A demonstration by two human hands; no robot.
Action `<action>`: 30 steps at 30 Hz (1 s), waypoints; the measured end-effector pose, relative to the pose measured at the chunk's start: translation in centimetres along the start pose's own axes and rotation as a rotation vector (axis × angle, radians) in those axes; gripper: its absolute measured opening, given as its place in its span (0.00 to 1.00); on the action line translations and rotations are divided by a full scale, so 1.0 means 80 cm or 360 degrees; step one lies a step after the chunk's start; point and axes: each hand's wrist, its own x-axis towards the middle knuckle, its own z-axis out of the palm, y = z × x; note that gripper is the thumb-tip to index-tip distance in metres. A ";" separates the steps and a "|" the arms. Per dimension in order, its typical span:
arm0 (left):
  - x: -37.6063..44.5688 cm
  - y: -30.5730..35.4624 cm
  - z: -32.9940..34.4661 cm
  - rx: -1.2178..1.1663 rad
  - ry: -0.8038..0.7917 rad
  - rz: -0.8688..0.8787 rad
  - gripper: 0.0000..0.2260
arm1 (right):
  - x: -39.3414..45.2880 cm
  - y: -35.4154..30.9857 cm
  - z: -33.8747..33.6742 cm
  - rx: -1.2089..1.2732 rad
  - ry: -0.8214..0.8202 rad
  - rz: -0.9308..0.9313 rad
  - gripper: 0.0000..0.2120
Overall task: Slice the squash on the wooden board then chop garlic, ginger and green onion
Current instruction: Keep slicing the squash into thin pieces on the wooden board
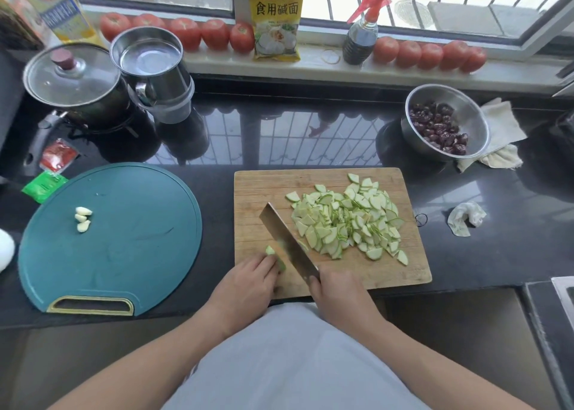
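A wooden board (257,186) lies on the dark counter with a heap of pale green squash slices (348,220) on its right half. My left hand (248,282) holds down the last small piece of squash (271,251) at the board's near left, fingers curled over it. My right hand (337,294) grips the handle of a cleaver (285,239), whose blade stands against that piece, pointing away and left. Three peeled garlic cloves (83,218) lie on a round teal cutting board (124,239) to the left.
A steel bowl of red dates (447,124) sits on a cloth at the back right. A lidded pot (71,77) and a steel container (152,65) stand back left. Tomatoes (214,34), a yellow packet and a spray bottle (360,37) line the sill. A crumpled tissue (466,218) lies right of the wooden board.
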 end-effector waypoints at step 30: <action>0.004 -0.004 -0.005 0.0016 -0.0075 0.0085 0.16 | 0.007 -0.025 0.021 -0.0378 -0.0164 -0.0006 0.05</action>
